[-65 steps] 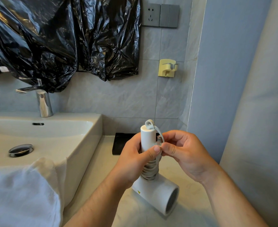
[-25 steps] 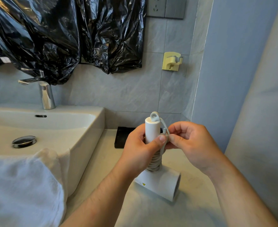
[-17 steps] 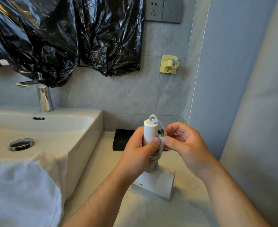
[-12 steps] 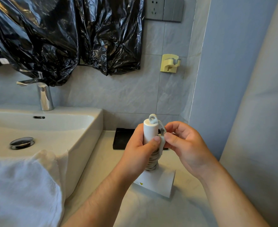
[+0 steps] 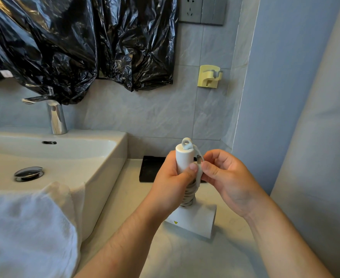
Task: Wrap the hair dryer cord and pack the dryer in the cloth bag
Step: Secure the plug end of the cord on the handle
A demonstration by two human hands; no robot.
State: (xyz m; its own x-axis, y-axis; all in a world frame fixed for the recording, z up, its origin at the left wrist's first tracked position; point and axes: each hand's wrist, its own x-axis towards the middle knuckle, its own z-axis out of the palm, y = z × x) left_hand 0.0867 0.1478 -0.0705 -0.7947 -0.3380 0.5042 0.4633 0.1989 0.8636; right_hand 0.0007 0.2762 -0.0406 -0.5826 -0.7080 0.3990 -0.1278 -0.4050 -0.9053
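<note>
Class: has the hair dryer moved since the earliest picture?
Yes. The hair dryer has turned in place: its barrel mouth swung rightward, out of view, while the handle stays before the black tray.

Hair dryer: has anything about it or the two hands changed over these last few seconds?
The hair dryer has turned a little on the counter: its barrel's open mouth, visible before, no longer shows. Nothing was let go. The left hand still grips the handle, the cord stays wound round it, and the right hand still pinches the plug beside it.
</note>
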